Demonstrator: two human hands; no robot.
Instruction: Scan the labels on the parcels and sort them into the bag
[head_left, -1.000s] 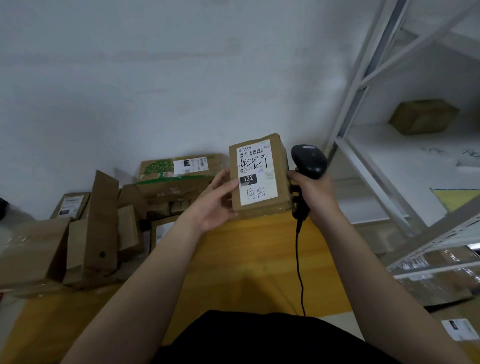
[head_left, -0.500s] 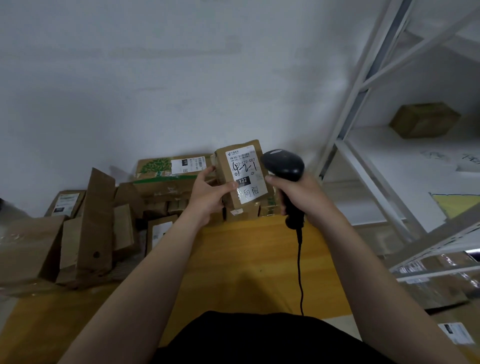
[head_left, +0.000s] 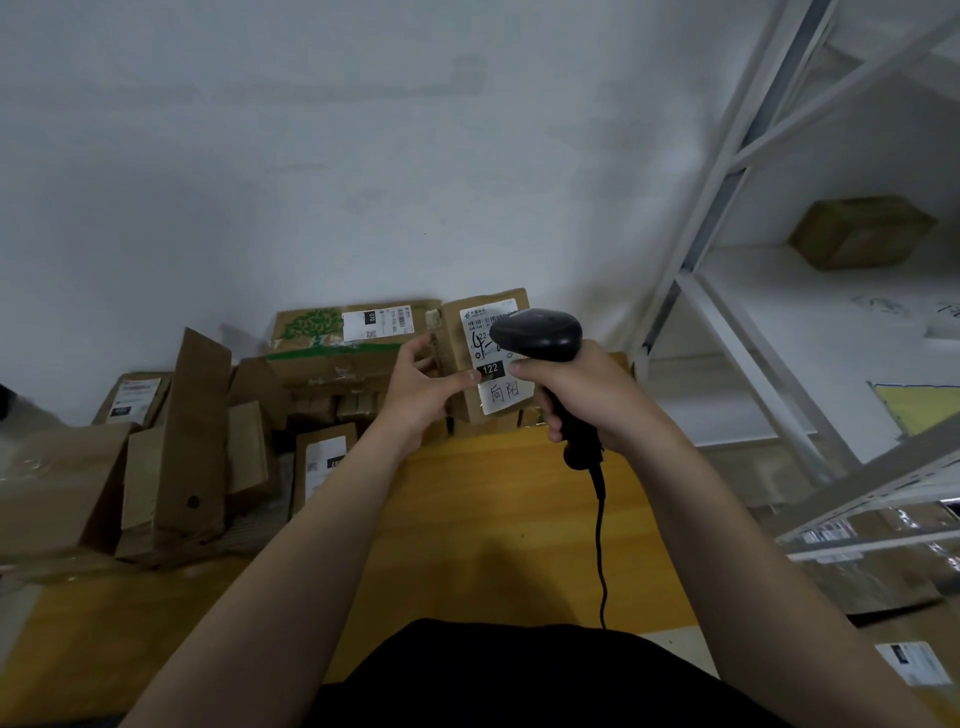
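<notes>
The left hand (head_left: 421, 392) grips an upright labelled cardboard parcel (head_left: 467, 395) while the right hand (head_left: 582, 395) clasps a black barcode scanner (head_left: 540, 338), its head before the label (head_left: 496, 369).

Left arm: bare left forearm (head_left: 291, 561) rises from the lower left of the frame towards the centre.
Left hand: the left hand (head_left: 421, 395), at centre frame, holds the parcel (head_left: 498, 392), with its thumb (head_left: 462, 379) across the front face and the other fingers behind the left edge.
Right arm: bare right forearm (head_left: 727, 519) comes in from the lower right.
Right hand: the right hand (head_left: 587, 395), just right of centre, has its fingers curled round the scanner (head_left: 537, 335) handle.
Spacing: hands near each other, level.
</notes>
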